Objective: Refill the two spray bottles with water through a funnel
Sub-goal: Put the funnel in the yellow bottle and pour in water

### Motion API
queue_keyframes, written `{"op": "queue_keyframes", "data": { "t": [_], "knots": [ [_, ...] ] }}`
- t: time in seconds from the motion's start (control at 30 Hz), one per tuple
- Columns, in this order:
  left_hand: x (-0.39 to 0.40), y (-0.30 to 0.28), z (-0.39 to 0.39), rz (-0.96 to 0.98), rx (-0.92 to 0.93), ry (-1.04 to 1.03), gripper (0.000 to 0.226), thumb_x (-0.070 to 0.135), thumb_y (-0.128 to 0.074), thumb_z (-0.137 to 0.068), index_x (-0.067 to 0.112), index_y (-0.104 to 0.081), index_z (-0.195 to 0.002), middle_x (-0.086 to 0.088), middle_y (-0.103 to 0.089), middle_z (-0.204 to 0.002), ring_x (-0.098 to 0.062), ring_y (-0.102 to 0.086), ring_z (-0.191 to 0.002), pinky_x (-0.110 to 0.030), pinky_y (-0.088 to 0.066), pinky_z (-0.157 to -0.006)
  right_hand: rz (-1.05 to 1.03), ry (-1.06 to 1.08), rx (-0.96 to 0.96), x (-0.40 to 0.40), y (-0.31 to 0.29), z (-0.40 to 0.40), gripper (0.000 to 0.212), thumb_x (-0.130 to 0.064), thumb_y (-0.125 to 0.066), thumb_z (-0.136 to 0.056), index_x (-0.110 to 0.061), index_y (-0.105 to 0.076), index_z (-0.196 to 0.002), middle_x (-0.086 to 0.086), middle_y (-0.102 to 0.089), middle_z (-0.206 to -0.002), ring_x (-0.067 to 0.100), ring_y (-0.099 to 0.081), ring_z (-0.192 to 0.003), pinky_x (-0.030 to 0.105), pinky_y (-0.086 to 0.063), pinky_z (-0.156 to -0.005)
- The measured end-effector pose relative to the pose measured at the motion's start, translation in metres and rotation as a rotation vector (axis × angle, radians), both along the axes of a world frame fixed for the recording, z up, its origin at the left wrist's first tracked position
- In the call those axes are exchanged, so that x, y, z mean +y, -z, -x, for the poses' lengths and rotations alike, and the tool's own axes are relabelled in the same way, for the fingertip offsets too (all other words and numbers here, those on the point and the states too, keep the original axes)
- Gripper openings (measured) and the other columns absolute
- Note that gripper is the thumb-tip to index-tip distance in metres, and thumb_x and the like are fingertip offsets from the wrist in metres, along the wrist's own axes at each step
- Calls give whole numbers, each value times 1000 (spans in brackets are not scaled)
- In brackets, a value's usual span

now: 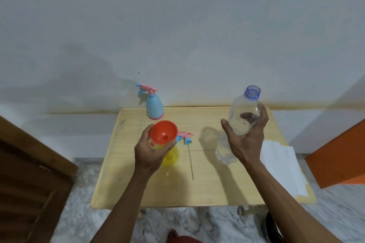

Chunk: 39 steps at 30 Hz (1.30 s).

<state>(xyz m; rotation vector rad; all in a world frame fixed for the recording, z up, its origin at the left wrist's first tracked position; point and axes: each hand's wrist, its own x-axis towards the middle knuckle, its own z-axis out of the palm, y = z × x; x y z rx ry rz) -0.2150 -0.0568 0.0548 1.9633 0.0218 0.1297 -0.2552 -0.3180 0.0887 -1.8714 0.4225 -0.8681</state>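
An orange plastic funnel (163, 132), round-mouthed with a small tab at its rim, is seated in the neck of a yellow translucent spray bottle (171, 155) near the centre of the surface (209, 187). The funnel rim is held between thumb and curled fingers of the left hand (150, 152); the yellow bottle's body is partly hidden behind that hand.

Just beside the funnel at 3 o'clock, a detached pink-and-blue trigger sprayer head (185, 137) is laid flat, its thin pale dip tube (190, 162) running toward 6 o'clock.

A second spray bottle (154, 107), pale blue with a pink base band and pink-and-blue trigger head fitted, is stood upright at the far edge of the surface, at 12 o'clock from the funnel, apart from it.

A clear plastic water bottle (241, 116), uncapped, with a bluish threaded neck ring, is gripped round its middle by the right hand (246, 140), fingers wrapped behind and thumb in front. It is held above the surface at 3 o'clock from the funnel, tilted slightly, mouth uppermost. Some water is seen in its lower part. No label or writing can be read on any item.

The surface is pale wood-grain laminate with rounded corners. A white folded sheet (280, 165), paper or cloth, is lying at its right edge.
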Motion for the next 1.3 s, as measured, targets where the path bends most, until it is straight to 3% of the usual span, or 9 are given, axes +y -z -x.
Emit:
{"op": "queue_keyframes", "data": {
  "t": [0.03,0.1,0.17,0.33,0.43,0.67,0.87,1.07,1.3],
  "knots": [
    [0,0,0,2,1,-1,85,37,-90,-67,22,-49,-139,9,-57,-119,-10,-53,-112,-18,-42,-85,34,-31,-13,3,-7,-1,107,-28,-93,-69,-22,-25,-152,-39,-46,-125,-10,-58,-105,7,-43,-86],
    [0,-1,0,1,2,-2,86,37,-90,-66,21,-49,-140,9,-58,-119,-10,-54,-111,-13,-41,-83,103,-126,-9,10,-21,-3,109,-29,-94,-67,-33,-24,-150,-16,-58,-122,5,-68,-101,24,-53,-86],
    [0,-1,-1,3,9,-4,87,35,-91,-66,19,-50,-141,10,-59,-118,-9,-55,-112,-12,-42,-84,168,-268,49,15,-36,-9,109,-28,-94,-65,-44,-23,-146,-5,-62,-114,8,-69,-95,20,-53,-80],
    [3,-2,-2,-25,2,24,91,37,-91,-65,16,-50,-143,8,-61,-119,-13,-57,-115,-25,-46,-93,498,-594,299,25,-64,-32,105,-42,-85,-61,-46,-24,-146,-21,-53,-104,12,-62,-87,34,-54,-76],
    [3,-6,-2,-27,-8,44,87,34,-91,-65,16,-51,-140,9,-62,-116,-13,-58,-112,-22,-45,-89,664,-672,414,21,-69,-43,103,-46,-83,-63,-42,-25,-147,-10,-57,-109,18,-59,-86,39,-54,-75],
    [5,-7,-2,-25,-10,74,82,34,-91,-66,20,-53,-137,9,-64,-116,-12,-60,-110,-7,-41,-80,929,-793,589,6,-69,-61,100,-57,-79,-71,-40,-19,-150,-1,-63,-120,24,-60,-103,39,-53,-77],
    [6,-8,-4,-37,-10,84,80,36,-92,-65,24,-55,-135,10,-65,-113,-12,-61,-106,-10,-44,-79,1045,-836,701,1,-66,-68,99,-54,-80,-71,-42,-21,-150,-1,-63,-121,27,-58,-106,37,-50,-74],
    [6,-6,-4,-36,23,76,88,39,-91,-64,21,-51,-140,6,-65,-120,-15,-60,-112,-27,-49,-92,1054,-878,762,-3,-64,-73,103,-55,-82,-71,-44,-22,-153,2,-66,-119,24,-58,-108,35,-48,-78],
    [6,-7,-5,-37,20,76,85,38,-91,-65,22,-52,-139,8,-65,-116,-14,-60,-109,-21,-47,-86,1029,-893,819,-6,-66,-77,108,-63,-82,-68,-45,-20,-155,1,-66,-110,17,-49,-94,35,-47,-77]
  ]
}}
